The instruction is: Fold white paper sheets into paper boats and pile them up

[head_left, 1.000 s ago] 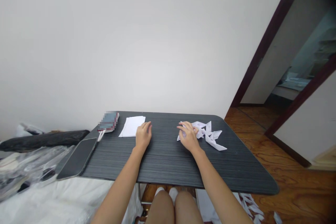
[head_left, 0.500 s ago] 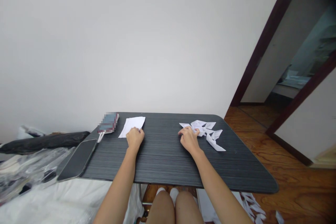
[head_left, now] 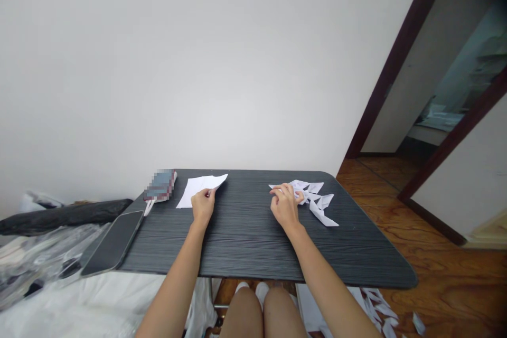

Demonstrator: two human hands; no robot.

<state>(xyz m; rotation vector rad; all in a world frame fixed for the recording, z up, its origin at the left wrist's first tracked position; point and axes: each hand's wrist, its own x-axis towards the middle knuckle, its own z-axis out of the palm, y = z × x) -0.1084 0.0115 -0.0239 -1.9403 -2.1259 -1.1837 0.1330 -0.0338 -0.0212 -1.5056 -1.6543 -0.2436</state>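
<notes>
On the left of the dark table, a stack of white paper sheets lies flat. My left hand is closed in a pinch on the near right edge of the top paper sheet, whose right corner curls up off the stack. Several folded white paper pieces with pointed ends are heaped on the right. Over the heap's left side rests my right hand, its fingers bent but apart. It hides part of the pieces beneath it.
A phone-like device with a white strap lies at the table's back left. A dark flat panel juts out at the left edge. More folded paper pieces are scattered below the table on the right. A wall stands behind.
My left hand has lifted the right edge of the top sheet, which now curls up and to the right. My right hand stays over the folded pieces, its fingers slightly shifted.
</notes>
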